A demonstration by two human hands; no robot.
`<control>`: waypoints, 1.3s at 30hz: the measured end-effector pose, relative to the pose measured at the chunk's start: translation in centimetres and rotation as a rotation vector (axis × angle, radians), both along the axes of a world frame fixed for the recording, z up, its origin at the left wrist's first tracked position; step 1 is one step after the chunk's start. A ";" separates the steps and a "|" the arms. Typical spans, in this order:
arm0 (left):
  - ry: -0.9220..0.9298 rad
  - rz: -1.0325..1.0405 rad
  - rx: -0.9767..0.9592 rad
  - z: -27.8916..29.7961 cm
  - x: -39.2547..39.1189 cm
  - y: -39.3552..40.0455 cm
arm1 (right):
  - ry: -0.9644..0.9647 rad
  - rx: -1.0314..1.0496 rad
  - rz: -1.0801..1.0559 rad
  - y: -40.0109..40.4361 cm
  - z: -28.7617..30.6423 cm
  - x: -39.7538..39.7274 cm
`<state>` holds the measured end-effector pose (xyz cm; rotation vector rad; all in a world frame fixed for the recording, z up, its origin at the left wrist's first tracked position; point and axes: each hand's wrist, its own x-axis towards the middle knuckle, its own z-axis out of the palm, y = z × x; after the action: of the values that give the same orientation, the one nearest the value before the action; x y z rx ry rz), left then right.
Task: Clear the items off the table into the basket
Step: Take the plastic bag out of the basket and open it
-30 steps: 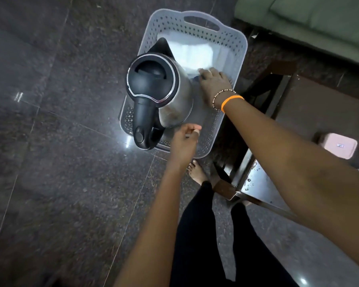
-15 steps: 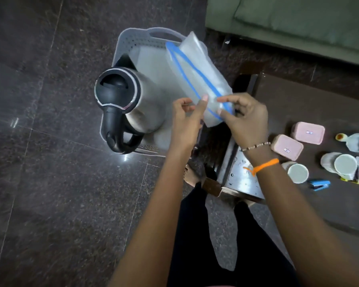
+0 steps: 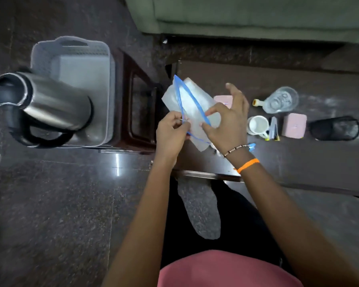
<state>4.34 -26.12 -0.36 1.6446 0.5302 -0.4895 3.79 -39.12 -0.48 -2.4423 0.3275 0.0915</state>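
A clear zip bag (image 3: 192, 94) with a blue seal is held over the left end of the dark table (image 3: 288, 162). My left hand (image 3: 171, 134) pinches one side of its mouth and my right hand (image 3: 228, 119) pinches the other, pulling it open. The grey perforated basket (image 3: 71, 50) sits on the floor at the left, with a steel kettle (image 3: 48, 104) standing in its near corner. On the table lie two pink boxes (image 3: 294, 125), a white mug (image 3: 257, 125), a clear glass bottle (image 3: 281, 100), a black pouch (image 3: 335, 128) and a blue clip (image 3: 252, 146).
A dark wooden stool frame (image 3: 137, 108) stands between basket and table. A green sofa (image 3: 257, 15) runs along the far side. The floor is dark polished stone. My legs are against the table's near edge.
The bag came out of the basket and travelled right, over the table end. Both hands moved with it and now spread its mouth. My view swung right, showing more of the table.
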 end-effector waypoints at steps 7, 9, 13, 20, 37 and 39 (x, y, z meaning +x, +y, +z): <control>0.001 0.108 0.172 0.1 -2.4 -7.9 | -0.054 0.102 -0.085 -8.7 1.8 -1.9; -0.030 0.100 0.177 0.3 -2.8 -9.5 | -0.083 0.010 -0.057 -10.5 2.2 -2.6; -0.127 -0.003 0.223 1.0 -3.6 -12.7 | -0.128 0.069 -0.008 -12.6 3.4 -3.5; -0.268 -0.222 0.208 2.1 -5.2 -16.5 | 0.345 0.337 0.064 -14.4 1.4 -2.0; 0.017 -0.095 0.067 0.0 -1.7 -10.4 | 0.267 0.992 0.238 -18.3 1.3 -4.8; 0.101 -0.209 -0.078 -1.3 -1.4 -10.1 | 0.289 0.927 0.291 -18.5 1.5 -5.1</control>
<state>2.97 -36.26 -1.63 1.6145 0.4091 -0.7417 -1.33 -57.62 0.99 -1.5303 0.0217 0.5871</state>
